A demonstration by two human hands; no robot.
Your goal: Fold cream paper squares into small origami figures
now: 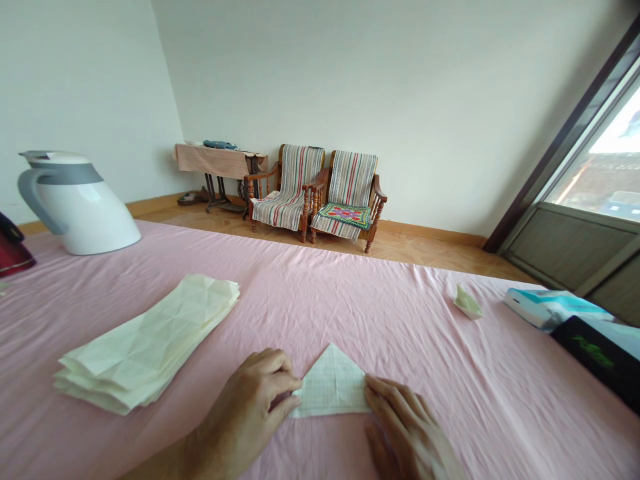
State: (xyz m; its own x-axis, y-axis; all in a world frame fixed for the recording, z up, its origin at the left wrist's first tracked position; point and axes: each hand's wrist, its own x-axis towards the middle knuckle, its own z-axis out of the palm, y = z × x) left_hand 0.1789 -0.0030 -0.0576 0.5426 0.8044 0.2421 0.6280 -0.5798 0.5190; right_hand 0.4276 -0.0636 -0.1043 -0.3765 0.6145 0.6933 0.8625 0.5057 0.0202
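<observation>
A small sheet of grid paper [333, 387], folded into a triangle with its tip pointing away from me, lies on the pink tablecloth [320, 293] close to the near edge. My left hand [250, 417] pinches the triangle's left corner with curled fingers. My right hand [407, 433] presses its fingertips on the right corner, fingers held together and fairly flat. A stack of creased cream paper sheets [147, 343] lies to the left of my hands.
A white electric kettle [75, 200] stands at the far left, with a dark red object [13, 253] beside it. A small folded paper piece [467, 301], a teal-and-white pack [547, 307] and a black box [600, 360] lie at the right. Two striped chairs [320, 193] stand by the wall.
</observation>
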